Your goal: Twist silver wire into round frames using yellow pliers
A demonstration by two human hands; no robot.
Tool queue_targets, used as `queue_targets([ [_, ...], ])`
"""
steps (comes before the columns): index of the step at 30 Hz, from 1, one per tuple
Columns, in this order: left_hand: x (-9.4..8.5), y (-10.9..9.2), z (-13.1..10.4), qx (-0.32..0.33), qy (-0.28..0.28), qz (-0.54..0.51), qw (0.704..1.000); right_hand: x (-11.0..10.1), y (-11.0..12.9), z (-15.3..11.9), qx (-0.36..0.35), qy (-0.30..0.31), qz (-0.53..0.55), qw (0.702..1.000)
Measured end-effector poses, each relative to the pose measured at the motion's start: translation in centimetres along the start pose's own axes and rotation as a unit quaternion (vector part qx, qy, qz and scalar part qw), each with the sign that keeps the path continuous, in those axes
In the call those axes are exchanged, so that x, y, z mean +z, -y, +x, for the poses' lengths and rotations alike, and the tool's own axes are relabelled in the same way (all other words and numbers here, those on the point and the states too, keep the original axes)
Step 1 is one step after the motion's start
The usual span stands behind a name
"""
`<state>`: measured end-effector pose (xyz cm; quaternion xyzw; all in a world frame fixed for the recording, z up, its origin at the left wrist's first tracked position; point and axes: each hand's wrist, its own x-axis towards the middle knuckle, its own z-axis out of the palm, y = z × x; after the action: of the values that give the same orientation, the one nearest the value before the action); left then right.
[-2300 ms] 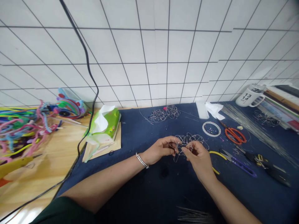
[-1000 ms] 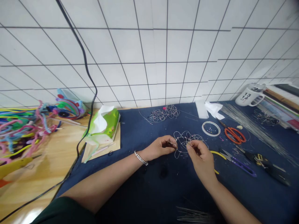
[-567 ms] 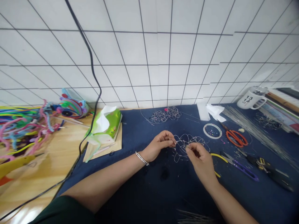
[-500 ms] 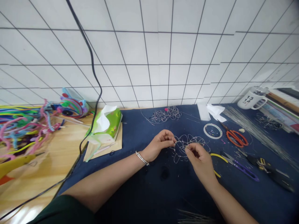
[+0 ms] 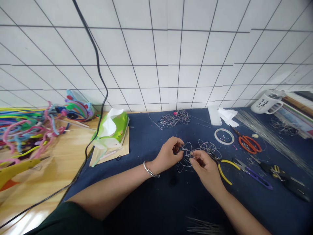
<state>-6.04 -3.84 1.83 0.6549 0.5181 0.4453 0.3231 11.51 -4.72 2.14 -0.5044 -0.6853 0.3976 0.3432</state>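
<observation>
Between my hands, just above the dark blue cloth (image 5: 151, 195), is a tangle of thin looped wire (image 5: 187, 147). My left hand (image 5: 170, 152), a silver bangle at its wrist, grips the wire's left side with bent fingers. From the other side, my right hand (image 5: 204, 164) pinches the looped wire between thumb and fingertips. Behind my right hand more wire loops (image 5: 209, 148) spread out; whether they join the held piece I cannot tell. Yellow-handled pliers (image 5: 226, 171) lie right beside my right hand.
Farther back lie wire bundles (image 5: 174, 118) with a pink bit. At right are a white ring dish (image 5: 224, 136), orange scissors (image 5: 249, 144), purple-handled scissors (image 5: 258, 178), straight wires (image 5: 276, 140) and a mug (image 5: 266, 102). Tissues (image 5: 113, 127) and a black cable (image 5: 97, 68) are at left.
My hands have drawn slightly closer together on the wire, the left turning inward and the right shifting left. More of the pliers shows now. The whole view has shifted a little.
</observation>
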Motion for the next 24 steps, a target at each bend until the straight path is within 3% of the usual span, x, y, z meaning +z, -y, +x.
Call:
queue_targets([
  [4, 0.08, 0.01, -0.02, 0.036, -0.005, 0.043, 0.998, 0.14, -0.02, -0.09, -0.006, 0.01, 0.008, 1.0],
  [11, -0.1, -0.01, 0.21, -0.001, 0.064, -0.074, 0.995, 0.09, -0.13, 0.15, 0.006, -0.016, 0.034, 0.999],
  [19, -0.15, 0.26, 0.17, 0.001, 0.078, -0.113, 0.991, -0.13, 0.53, 0.14, -0.022, -0.028, -0.029, 0.999],
  [24, -0.33, -0.01, 0.15, 0.011, 0.085, -0.113, 0.99, -0.1, 0.49, 0.15, -0.014, -0.026, -0.015, 0.999],
])
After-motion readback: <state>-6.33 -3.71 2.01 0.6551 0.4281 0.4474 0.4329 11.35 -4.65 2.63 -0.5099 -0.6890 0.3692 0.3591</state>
